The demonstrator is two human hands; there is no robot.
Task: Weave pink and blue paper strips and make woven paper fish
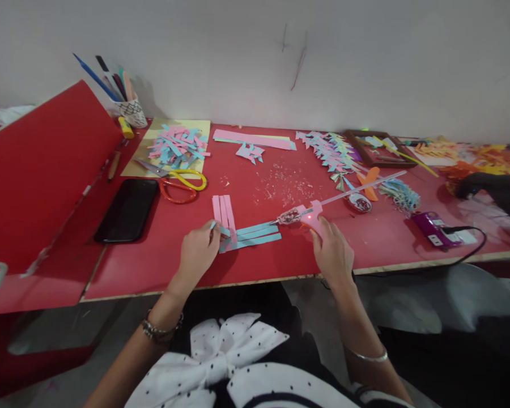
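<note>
Paper strips (255,233): near tabletop's (255,263) front edge.
Left hand (200,247): pinching blue strip (224,230).
Right hand (335,249): gripping glue gun (309,216); dab sparingly.

Soft, muted light covers the scene — the wall (238,68) reads flat grey, with a faint shadow to the right of the pen cup (131,112), and it is dimmer below the worktop (178,218). A small red glow shows on the glue gun (313,217). Wide-angle distortion bows the worktop's front edge — the orange and yellow pieces (495,157) at far right look smudged.
</note>
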